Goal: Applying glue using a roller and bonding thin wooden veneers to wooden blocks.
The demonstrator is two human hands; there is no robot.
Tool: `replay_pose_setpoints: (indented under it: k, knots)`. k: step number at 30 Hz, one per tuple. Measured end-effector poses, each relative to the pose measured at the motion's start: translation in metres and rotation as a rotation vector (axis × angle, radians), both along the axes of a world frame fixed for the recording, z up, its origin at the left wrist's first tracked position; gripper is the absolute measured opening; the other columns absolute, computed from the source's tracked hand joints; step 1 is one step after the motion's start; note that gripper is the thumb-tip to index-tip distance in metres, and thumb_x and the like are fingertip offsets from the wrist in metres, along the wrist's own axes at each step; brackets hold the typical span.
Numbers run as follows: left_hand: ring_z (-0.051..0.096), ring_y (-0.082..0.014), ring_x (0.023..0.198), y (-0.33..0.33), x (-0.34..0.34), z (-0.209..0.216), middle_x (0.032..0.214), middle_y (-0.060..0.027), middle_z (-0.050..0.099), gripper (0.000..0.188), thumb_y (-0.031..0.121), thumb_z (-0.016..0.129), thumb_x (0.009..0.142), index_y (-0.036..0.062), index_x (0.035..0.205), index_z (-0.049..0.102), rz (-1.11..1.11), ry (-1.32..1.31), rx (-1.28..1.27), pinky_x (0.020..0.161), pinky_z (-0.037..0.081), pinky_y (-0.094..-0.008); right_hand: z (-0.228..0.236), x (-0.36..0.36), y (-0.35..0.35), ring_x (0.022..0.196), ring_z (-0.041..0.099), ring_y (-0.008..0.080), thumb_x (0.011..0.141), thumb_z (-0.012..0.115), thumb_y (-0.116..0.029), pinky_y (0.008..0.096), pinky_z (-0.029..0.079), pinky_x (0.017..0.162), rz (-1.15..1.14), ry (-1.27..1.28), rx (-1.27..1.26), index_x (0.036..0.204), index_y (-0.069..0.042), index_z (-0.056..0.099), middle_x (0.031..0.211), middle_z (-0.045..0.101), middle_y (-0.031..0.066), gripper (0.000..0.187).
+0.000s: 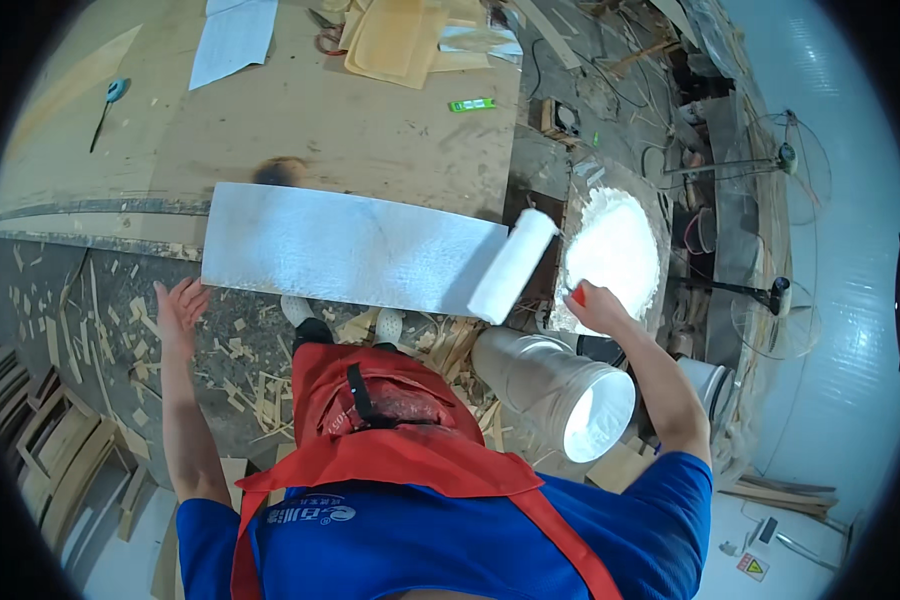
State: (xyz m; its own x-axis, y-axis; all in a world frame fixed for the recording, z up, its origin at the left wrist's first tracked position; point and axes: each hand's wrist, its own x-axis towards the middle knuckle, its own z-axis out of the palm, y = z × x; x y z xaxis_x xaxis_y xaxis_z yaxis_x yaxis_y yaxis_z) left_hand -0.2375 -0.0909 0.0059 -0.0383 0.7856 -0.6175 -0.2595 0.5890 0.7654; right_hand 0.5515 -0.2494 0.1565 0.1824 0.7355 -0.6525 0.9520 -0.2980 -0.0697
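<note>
A long white sheet lies along the near edge of the workbench, its right end wound into a thick white roll. My left hand is open beside the sheet's lower left corner, fingers spread; I cannot tell whether the fingertips touch it. To the right, my right hand is closed on a small red tool, mostly hidden by the fingers. It is at the near left side of a bright white mass spread over a board; whether this is paste or powder I cannot tell.
A white cylindrical bucket stands below the roll. On the workbench are a green level, a blue-handled screwdriver, red-handled scissors and tan sheets. Wood scraps litter the floor; wooden frames stand at lower left.
</note>
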Motion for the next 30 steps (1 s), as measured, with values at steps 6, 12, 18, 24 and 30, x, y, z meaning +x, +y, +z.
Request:
replay_pose_setpoints:
  k: [6,12,18,24,30]
  knots:
    - [0.065,-0.0322,0.130,0.000,0.006,0.011,0.144,-0.0165,0.066,0.101,0.079,0.025,0.105,-0.0068,0.158,0.035,0.019,0.002,-0.059,0.112,0.046,-0.0427,0.007,-0.031,0.015,0.090,0.072,0.0472,0.104,0.061,-0.046,0.0556,0.057,0.082,0.120,-0.009,0.010,0.113,0.000,0.060,0.090,0.074,0.0263,0.047]
    - [0.065,-0.0334,0.130,-0.001,0.002,0.009,0.144,-0.0144,0.066,0.101,0.080,0.025,0.104,-0.0046,0.158,0.036,-0.010,-0.126,-0.069,0.112,0.046,-0.0448,-0.047,-0.211,0.132,0.089,0.072,0.0475,0.103,0.060,-0.048,0.0569,0.058,0.081,0.395,0.182,0.089,0.112,-0.002,0.056,0.092,0.073,0.0264,0.047]
    - [0.064,-0.0354,0.131,-0.001,-0.030,-0.018,0.148,-0.0159,0.063,0.101,0.080,0.022,0.104,-0.0041,0.159,0.036,-0.105,-0.472,-0.071,0.112,0.047,-0.0464,-0.081,-0.398,0.133,0.092,0.072,0.0451,0.107,0.058,-0.043,0.0538,0.057,0.080,0.104,0.506,0.259,0.114,-0.002,0.055,0.093,0.072,0.0264,0.042]
    - [0.060,-0.0353,0.136,0.016,-0.027,-0.002,0.159,-0.0153,0.054,0.102,0.079,0.018,0.105,-0.0040,0.162,0.029,-0.199,-0.564,-0.190,0.113,0.044,-0.0453,-0.053,-0.488,0.061,0.056,0.064,0.0248,0.112,0.051,-0.036,0.0397,0.051,0.053,-0.519,0.864,0.237,0.124,-0.001,0.053,0.068,0.059,0.0121,0.037]
    - [0.056,-0.0384,0.141,0.020,-0.030,0.003,0.162,-0.0170,0.050,0.103,0.081,0.021,0.103,-0.0030,0.163,0.027,-0.268,-0.563,-0.195,0.117,0.041,-0.0505,-0.071,-0.568,0.152,0.040,0.053,0.0188,0.114,0.045,-0.040,0.0358,0.042,0.040,-0.753,0.925,0.428,0.118,0.003,0.051,0.062,0.054,0.0075,0.044]
